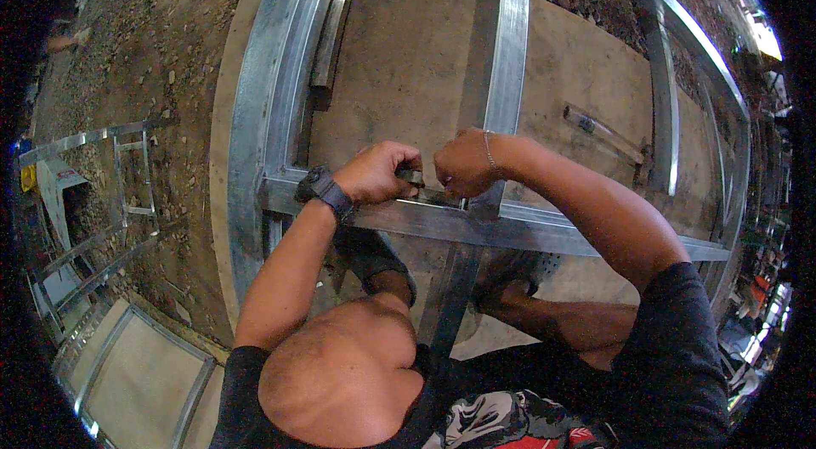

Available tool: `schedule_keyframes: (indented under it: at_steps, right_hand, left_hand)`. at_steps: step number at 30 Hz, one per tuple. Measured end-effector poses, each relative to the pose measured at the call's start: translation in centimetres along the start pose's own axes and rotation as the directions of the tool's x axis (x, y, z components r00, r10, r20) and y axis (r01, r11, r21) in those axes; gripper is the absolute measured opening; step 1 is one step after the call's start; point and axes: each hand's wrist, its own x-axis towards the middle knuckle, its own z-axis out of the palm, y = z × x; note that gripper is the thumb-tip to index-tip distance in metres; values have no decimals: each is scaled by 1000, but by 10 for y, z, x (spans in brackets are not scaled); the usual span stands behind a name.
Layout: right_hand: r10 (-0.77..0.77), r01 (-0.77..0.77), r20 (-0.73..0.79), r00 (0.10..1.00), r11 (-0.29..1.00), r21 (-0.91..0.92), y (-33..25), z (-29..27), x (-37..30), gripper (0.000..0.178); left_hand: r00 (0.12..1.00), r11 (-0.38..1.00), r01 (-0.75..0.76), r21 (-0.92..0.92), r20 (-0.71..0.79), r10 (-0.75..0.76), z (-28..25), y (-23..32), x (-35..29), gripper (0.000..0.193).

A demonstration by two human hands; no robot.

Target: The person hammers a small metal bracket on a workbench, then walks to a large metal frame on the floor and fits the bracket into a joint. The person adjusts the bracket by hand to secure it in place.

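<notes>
A frame of shiny metal channel bars (506, 41) lies before me. My left hand (378, 173), with a dark watch (323, 190) at its wrist, is closed with the fingers around a small dark metallic piece (410, 180); its exact kind is not clear. It rests on the frame's near crossbar (391, 220). Just right of it, by the joint with the middle bar, my right hand (463, 164) is closed with the fingers pointing down at the crossbar. Whatever its fingers grip is hidden. A thin chain bracelet (490, 150) circles that wrist.
Flat brown sheets (408, 41) lie beneath the frame. A loose metal bar (336, 33) lies inside its left side, and a short tube-like piece (603, 133) to the right. Ladder-like metal frames (132, 177) stand on the dirt at left. My bent knees sit under the near crossbar.
</notes>
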Motion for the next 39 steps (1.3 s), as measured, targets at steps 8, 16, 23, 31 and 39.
schedule_keyframes:
  at_steps: [8, 16, 23, 31, 39]
  right_hand:
    - [-103, 99, -81, 991, 994, -50, 8, 4, -25, 22]
    - [-196, 184, -202, 959, 980, -76, 10, 18, -40, 22]
    - [-148, 182, -284, 947, 978, 99, 11, 22, -45, 25]
    - [-93, 206, -405, 909, 947, 245, 10, 15, -53, 26]
    - [-36, 361, -571, 820, 807, 467, 9, 16, -36, 29]
  left_hand:
    - [999, 998, -32, 56, 17, 32, -4, 12, 0, 32]
    - [1000, 999, -26, 29, 18, 26, -1, 3, 2, 29]
    - [998, 998, 4, -69, 60, 1, -4, 12, 0, 27]
    - [999, 992, -27, -124, 33, 31, -6, 12, -2, 25]
    - [997, 995, -60, -83, 49, 64, -6, 12, -2, 26]
